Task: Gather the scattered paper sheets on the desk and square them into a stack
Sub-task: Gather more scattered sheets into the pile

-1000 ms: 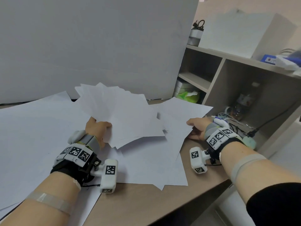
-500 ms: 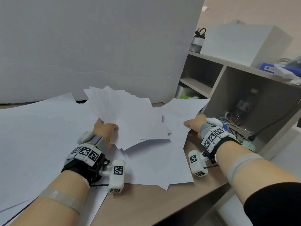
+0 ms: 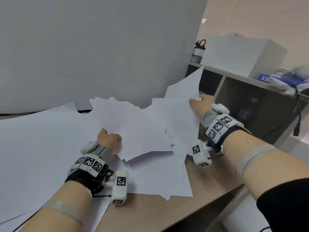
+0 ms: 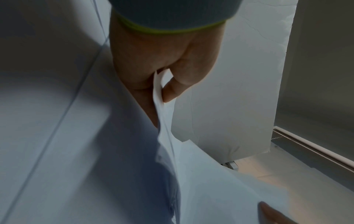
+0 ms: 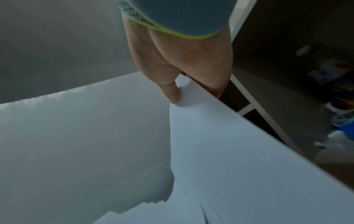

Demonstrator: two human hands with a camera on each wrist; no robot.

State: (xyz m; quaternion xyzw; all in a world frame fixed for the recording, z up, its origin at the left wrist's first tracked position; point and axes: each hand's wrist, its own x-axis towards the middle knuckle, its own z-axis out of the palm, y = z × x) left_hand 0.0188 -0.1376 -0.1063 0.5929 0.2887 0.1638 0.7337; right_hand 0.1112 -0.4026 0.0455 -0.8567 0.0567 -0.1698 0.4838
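Note:
My left hand (image 3: pixel 110 139) grips the near edge of a fanned bundle of white sheets (image 3: pixel 133 128), lifted above the desk; in the left wrist view the thumb (image 4: pixel 172 89) pinches those sheets (image 4: pixel 166 136) against the fingers. My right hand (image 3: pixel 200 106) holds the right edge of a raised white sheet (image 3: pixel 182 104) that stands tilted toward the bundle; the right wrist view shows its thumb (image 5: pixel 172 92) on that sheet (image 5: pixel 229 151). More white sheets (image 3: pixel 157 178) lie flat on the wooden desk (image 3: pixel 167 213) beneath both hands.
A large white paper sheet (image 3: pixel 38 144) covers the desk's left side. A tall white board (image 3: pixel 100 47) stands behind. To the right stands a shelf unit (image 3: pixel 242 101) with a white box (image 3: pixel 239 52), a small jar (image 3: pixel 198 52), a black cable (image 3: pixel 297 114) and blue items (image 3: pixel 265 78).
My right hand has lifted its sheet off the desk, up and away toward the shelf, so it now stands tilted. My left hand keeps its hold on the bundle, raised slightly.

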